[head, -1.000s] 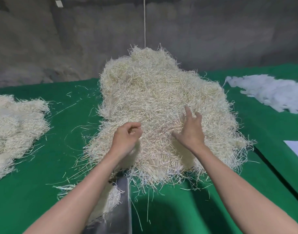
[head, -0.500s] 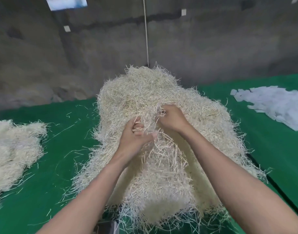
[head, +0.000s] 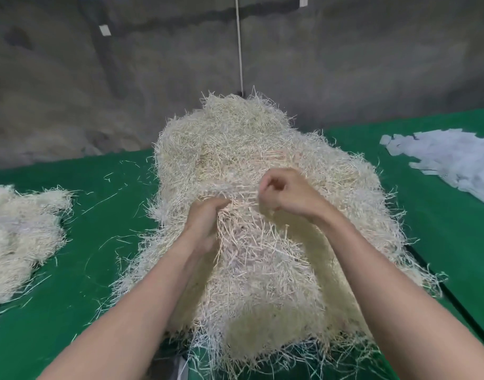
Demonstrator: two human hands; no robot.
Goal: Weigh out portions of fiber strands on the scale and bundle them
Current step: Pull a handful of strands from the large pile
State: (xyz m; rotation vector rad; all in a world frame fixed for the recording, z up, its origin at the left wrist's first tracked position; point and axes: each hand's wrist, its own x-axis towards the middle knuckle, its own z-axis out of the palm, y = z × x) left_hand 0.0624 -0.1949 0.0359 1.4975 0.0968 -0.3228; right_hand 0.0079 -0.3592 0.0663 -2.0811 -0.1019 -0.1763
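Gripping tufts atop heaped pale straw-like fiber strands (head: 235, 149) on green tabletop (head: 98, 215) with curled left hand (head: 205, 223), right hand (head: 283, 198). Risk: tangle dragging extra, scattering loose pieces.

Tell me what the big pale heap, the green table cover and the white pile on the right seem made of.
Heap: thin, stiff, cream strands, matte, like dried plant fiber or split straw; they stick out straight at the edges.
Table cover: green, matte fabric or felt, no sheen.
White pile: flat white pieces, maybe paper or nonwoven sheet; too blurred to tell.
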